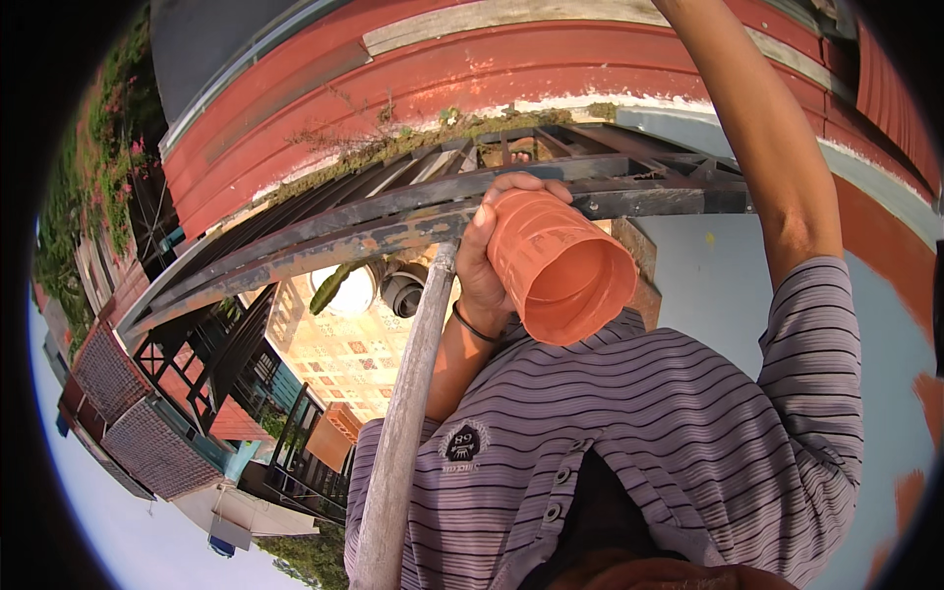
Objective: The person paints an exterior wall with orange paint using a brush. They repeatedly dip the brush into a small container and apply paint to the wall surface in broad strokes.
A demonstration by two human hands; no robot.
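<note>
My left hand [487, 258], a dark band at its wrist, grips an orange cylindrical container [568, 273] from its left and far side. The container is tilted, its open mouth towards me, with orange coating inside and wet-looking smears on its outside. Just left of this hand, the top end of a weathered pole [413, 398] meets a worn dark metal beam [413, 228]. My right forearm [759, 118] reaches up past the top edge of the picture; the right hand is out of view. Beyond the beam is a wall of red boards [531, 59].
Dark metal roof framing [634, 166] crosses in front of me. Far below lie a patterned tile floor [361, 361], a white round container [346, 291] and a dark bucket [404, 293]. On the right, a blue-grey wall [708, 280] bears orange paint patches. Tiled roofs [158, 442] stand at lower left.
</note>
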